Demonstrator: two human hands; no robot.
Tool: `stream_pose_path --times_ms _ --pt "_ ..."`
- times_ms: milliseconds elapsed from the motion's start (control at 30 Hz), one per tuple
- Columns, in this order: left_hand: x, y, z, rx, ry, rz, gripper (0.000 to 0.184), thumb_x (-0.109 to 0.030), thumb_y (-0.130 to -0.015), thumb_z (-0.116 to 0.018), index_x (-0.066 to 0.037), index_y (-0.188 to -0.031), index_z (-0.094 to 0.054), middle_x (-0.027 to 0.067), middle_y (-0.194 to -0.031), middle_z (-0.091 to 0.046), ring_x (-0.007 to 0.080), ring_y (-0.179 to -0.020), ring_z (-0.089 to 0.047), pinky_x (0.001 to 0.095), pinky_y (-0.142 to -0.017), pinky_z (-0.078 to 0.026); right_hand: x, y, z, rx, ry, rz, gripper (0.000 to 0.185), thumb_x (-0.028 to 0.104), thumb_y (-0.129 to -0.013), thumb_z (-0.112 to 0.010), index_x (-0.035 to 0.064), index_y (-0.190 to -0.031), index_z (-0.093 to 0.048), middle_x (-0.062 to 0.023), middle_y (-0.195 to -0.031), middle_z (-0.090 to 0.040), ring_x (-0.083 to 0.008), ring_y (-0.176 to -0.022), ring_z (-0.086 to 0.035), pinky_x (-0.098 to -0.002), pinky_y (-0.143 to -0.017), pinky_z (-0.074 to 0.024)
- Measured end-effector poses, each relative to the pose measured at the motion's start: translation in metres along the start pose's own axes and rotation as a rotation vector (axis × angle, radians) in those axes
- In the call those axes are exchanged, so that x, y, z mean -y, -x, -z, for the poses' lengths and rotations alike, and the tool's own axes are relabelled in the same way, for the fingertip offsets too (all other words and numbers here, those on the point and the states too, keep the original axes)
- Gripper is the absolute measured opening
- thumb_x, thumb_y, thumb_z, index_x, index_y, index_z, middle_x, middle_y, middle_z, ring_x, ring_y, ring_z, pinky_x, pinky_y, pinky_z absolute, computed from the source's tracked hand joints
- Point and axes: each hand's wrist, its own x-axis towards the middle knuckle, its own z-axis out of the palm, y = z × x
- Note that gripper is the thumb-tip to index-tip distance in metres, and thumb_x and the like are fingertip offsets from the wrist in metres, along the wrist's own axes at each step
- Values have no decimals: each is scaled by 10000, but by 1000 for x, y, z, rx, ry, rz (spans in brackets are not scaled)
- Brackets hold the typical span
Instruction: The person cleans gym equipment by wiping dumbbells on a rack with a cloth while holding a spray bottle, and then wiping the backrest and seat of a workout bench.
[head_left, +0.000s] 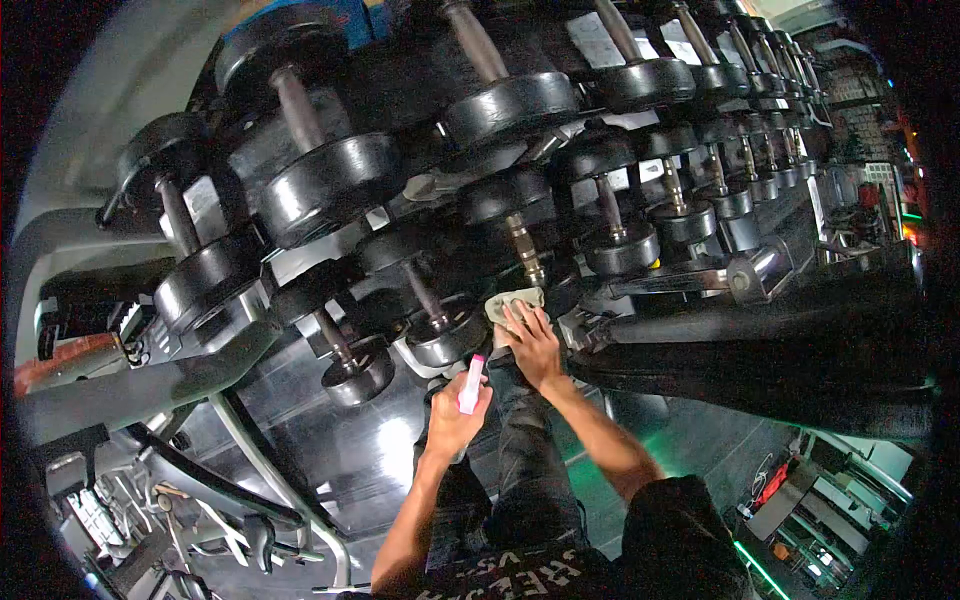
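Observation:
My left hand [454,418] is wrapped round a spray bottle, whose white and pink head [471,388] points up and forward; most of its body is hidden by the hand. My right hand [532,348] presses a pale, crumpled cloth [512,301] with its fingers against the near end of a black dumbbell on the lower rack row. The cloth covers much of that end, while the dumbbell's metal handle [524,248] shows behind it. Just left of the cloth sits another black dumbbell [447,333], close to the spray bottle's head.
Several larger dumbbells [333,188] line the upper row, and both rows run off to the right. A dark padded bench [740,350] lies close by my right arm. Gym machine frames [255,455] stand at the lower left on the shiny dark floor [365,480].

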Motion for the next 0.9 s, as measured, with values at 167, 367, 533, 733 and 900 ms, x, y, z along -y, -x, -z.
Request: stream_pose_path --times_ms 167,367,533,733,900 --pt "6 3 18 -24 28 -29 170 -113 -817 -678 -47 -968 -635 129 -711 -641 206 -627 -637 326 -609 -501 -8 -14 2 352 270 213 334 189 -857 -514 110 -1160 -630 -58 -1400 -469 -285 -1376 -317 -476 -1171 -149" --pt "9 12 10 -33 32 -11 191 -114 -813 -681 -33 -983 -644 127 -695 -634 168 -622 -623 318 -603 -494 9 -37 -52 1119 922 728 441 283 -918 -452 83 -1294 -569 -85 -1351 -526 -289 -1353 -353 -505 -1152 -149" --pt "5 17 9 1 21 49 182 -110 -819 -678 -28 -978 -641 116 -689 -623 159 -599 -595 309 -597 -488 -28 6 -186 1057 1578 869 510 301 -919 -469 71 -1374 -483 -53 -1484 -376 -256 -1358 -343 -472 -1145 -184" --pt "7 16 15 -27 29 44 173 -104 -824 -676 -16 -968 -640 100 -665 -603 124 -590 -565 298 -589 -481 7 -23 -21 810 862 569 410 238 -908 -480 109 -1286 -571 -48 -1362 -490 -249 -1331 -361 -467 -1147 -190" --pt "-8 5 12 -27 18 -19 171 -117 -829 -675 -22 -967 -643 111 -731 -640 136 -647 -612 306 -630 -500 -54 -2 36 242 -12 170 369 101 -850 -527 167 -1201 -621 -104 -1339 -496 -300 -1287 -429 -391 -1080 -364"
